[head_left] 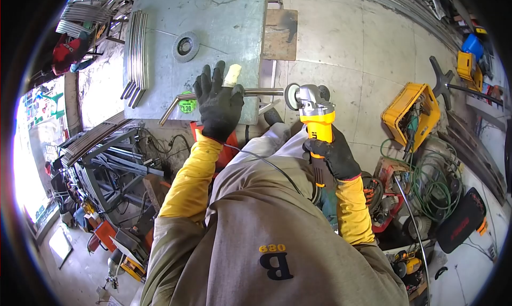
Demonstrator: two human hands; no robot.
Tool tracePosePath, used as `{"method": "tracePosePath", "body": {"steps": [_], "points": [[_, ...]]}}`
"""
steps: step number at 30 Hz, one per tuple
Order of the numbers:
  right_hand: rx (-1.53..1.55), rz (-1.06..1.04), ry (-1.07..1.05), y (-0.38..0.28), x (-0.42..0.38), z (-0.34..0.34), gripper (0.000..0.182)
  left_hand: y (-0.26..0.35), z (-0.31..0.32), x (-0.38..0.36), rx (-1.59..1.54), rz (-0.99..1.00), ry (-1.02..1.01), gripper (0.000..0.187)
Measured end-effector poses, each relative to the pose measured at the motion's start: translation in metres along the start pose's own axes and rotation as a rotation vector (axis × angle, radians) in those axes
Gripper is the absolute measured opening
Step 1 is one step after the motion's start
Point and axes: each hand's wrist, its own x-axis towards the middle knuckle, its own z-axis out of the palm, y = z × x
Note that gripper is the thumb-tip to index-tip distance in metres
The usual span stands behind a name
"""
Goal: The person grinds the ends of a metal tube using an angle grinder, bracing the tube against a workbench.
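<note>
My right hand (337,155), in a black glove, is wrapped around the body of a yellow angle grinder (318,126). The grinder's disc (292,96) is right at the end of a bent metal tube (261,91) that sticks out past the table's edge. On top of that tube lies my left hand (217,104), also gloved in black, palm down with fingers spread. Beside its fingers is a pale yellowish block (232,74). A green round label marked 1.30 (187,105) shows under the tube, and a grey abrasive wheel (186,47) lies farther back.
Several bent tubes (136,55) line the left side of the metal table (224,29). A yellow crate (392,119) and coiled green hose (440,186) are on the floor to my right. Metal frames (114,159) crowd the left. A dark cable (266,161) crosses my front.
</note>
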Motion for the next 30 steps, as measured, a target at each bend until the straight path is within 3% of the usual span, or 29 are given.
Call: {"method": "tracePosePath", "body": {"steps": [9,12,30], "points": [[-0.013,-0.041,-0.024,0.008,0.003,0.004,0.042,0.002,-0.001,0.004,-0.026,0.003,0.011,0.04],[-0.039,-0.083,-0.002,0.011,0.002,0.003,0.051,0.003,0.001,0.005,0.02,-0.018,0.002,0.04],[0.086,-0.008,-0.02,0.005,0.005,0.005,0.049,0.004,-0.001,0.008,0.037,-0.015,0.03,0.044]]}}
